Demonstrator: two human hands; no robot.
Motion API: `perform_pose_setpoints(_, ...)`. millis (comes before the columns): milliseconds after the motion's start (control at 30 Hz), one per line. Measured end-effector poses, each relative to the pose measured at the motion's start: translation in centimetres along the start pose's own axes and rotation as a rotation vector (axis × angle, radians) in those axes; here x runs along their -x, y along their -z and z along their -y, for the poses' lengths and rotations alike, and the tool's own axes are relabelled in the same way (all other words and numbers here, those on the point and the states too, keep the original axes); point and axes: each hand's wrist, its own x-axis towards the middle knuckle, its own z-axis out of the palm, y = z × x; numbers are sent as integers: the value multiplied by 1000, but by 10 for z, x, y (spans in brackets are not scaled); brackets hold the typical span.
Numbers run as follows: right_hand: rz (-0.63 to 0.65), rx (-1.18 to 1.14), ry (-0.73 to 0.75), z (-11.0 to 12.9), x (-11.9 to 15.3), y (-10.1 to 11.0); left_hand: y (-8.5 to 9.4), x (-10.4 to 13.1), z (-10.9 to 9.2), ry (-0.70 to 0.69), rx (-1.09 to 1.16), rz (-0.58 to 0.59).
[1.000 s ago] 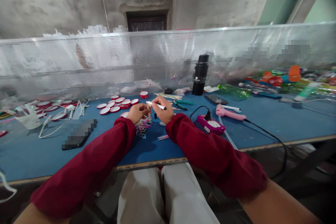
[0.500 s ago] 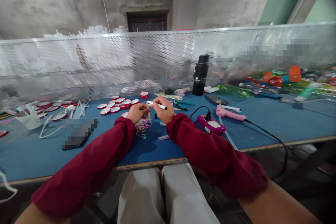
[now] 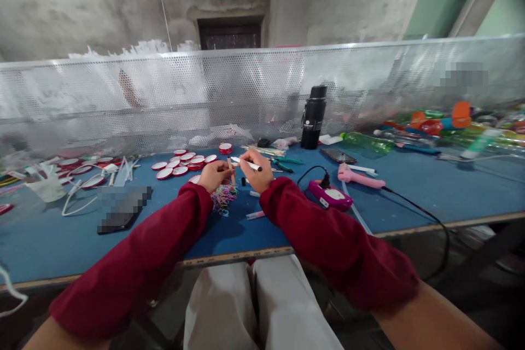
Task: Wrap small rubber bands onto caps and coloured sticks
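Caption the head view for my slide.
Right hand holds a white marker against a flat wooden stick in the left hand.

Both forearms reach forward from lower corners, converging, maroon sleeves over them, skin bare toward elbows; left hand (image 3: 214, 176) curled, fingertips pinched; right hand (image 3: 257, 171) bent inward in writing grip, close beside left hand, fingers folded

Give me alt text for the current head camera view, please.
Bare hands in dark red sleeves hold a white, black-ended marker and a flat wooden stick above tangled multicoloured cords on a blue table. Around them: red-rimmed white discs, a black bottle, a pink glue gun.
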Motion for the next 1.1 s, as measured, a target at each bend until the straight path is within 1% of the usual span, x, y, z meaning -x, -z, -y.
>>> perform_pose_setpoints(167,6,-11,-6,1,0,-1,-1,2,-3,12,4,-5)
perform_pose_setpoints(433,7,8,10,1,0,0,1,0,0,-1,10,1)
perform_pose_setpoints(733,5,16,11,1,0,0,-2,6,-8,35,-31,-11)
perform_pose_setpoints(1100,31,-10,2,1,1,-1,-3,7,-10,16,-67,-14)
